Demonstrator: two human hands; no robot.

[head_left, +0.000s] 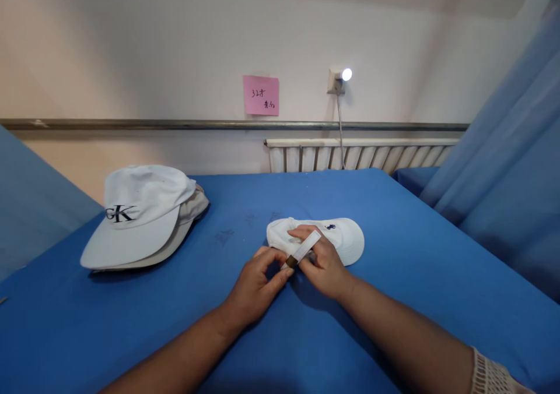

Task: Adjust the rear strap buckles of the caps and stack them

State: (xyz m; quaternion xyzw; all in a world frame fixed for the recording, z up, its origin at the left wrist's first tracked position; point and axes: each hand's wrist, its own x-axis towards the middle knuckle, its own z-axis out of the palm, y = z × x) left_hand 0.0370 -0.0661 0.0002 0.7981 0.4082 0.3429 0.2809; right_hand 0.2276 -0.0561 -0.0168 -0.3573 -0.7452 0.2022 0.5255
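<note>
A small white baseball cap (350, 239) with a dark embroidered logo lies on its side on the blue-covered table, brim to the right. Its white back strap (308, 245) sticks up loose, with a brownish metal buckle (291, 261) at its lower end. Thumb and fingers of my left hand (252, 289) are closed on the strap by the buckle. My right hand (327, 268) lies over the cap's middle, fingers curled around the cap's back edge beside the strap. Its fingertips are partly hidden behind strap and fabric.
Stacked caps stand at the left: a white cap (144, 190) with black letters over a beige cap (192, 207). The blue table (245, 347) reaches the wall, where a radiator (319, 156) and a plugged-in light (346, 74) are. Blue curtains (503, 149) hang on both sides.
</note>
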